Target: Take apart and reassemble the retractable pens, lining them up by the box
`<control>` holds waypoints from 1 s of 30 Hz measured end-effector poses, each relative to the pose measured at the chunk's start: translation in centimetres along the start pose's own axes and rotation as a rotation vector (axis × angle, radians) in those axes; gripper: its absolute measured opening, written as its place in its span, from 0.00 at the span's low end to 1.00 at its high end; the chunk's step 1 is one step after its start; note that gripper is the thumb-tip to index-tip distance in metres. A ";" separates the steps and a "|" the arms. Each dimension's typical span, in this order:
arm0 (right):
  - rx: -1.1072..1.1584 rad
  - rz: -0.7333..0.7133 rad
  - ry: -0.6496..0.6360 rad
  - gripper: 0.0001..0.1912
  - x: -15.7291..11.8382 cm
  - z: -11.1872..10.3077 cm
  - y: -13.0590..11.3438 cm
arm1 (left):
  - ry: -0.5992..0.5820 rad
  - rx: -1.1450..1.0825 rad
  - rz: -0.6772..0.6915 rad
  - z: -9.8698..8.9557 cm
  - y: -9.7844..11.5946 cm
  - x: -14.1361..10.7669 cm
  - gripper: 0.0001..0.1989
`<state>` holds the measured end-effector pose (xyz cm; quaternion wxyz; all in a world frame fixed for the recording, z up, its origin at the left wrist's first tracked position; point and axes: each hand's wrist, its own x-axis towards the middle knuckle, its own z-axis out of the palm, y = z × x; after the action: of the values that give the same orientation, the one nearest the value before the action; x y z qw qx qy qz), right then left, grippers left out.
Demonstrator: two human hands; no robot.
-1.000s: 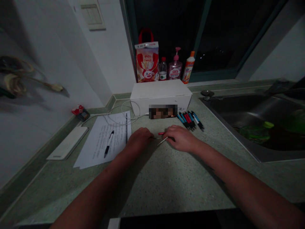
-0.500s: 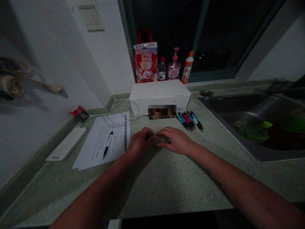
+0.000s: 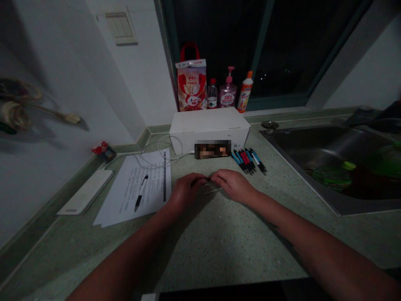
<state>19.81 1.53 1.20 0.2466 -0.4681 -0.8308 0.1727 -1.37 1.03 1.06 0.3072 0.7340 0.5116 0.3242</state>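
Left hand [image 3: 185, 192] and right hand [image 3: 232, 184] closed, fingertips meeting on small dark part [image 3: 203, 179] | thin pale rod [image 3: 213, 190] lies just below on surface [image 3: 219, 238] | hands closer than before

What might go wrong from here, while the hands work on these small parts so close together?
The small dark piece between the left hand and right hand seems tiny, so it could slip and be hard to find on the speckled counter. The thin pale stick lies loose under the right hand and might get bent or roll away.
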 end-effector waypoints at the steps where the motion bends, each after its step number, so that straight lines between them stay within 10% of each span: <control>1: 0.017 0.013 0.003 0.12 0.0 0.0 0.0 | 0.000 0.002 -0.017 0.0 0.1 0.0 0.11; 30: 0.208 0.083 0.003 0.08 -0.2 0.9 -0.6 | 0.069 -0.171 -0.121 0.4 0.9 -0.3 0.07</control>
<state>18.95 1.03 0.67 0.2877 -0.4745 -0.7878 0.2672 -0.63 0.41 1.51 0.3698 0.6613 0.5357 0.3728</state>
